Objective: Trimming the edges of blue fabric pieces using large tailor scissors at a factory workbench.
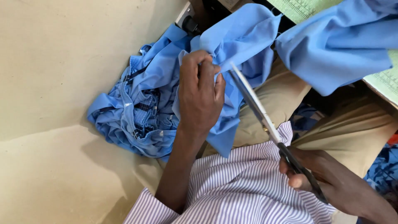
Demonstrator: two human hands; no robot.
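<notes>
I see a plain cream wall [83,49] filling the left side, meeting a similar cream floor [49,178] along a soft crease. A wall socket [186,16] sits near the top. The light is even, casting soft shadows.

A striped shirt [244,186] fills the bottom of the view. Above it are tan trousers [352,128]. A green ruled mat [387,81] lies further up, and a beige wall [62,62] is far left of the shirt.

**Printed green sheets by the blue cloth**

A pale green ruled sheet [300,7] showed above the blue cloth [336,45]; another green sheet [387,83] lay at its right edge, partly covered.
</notes>
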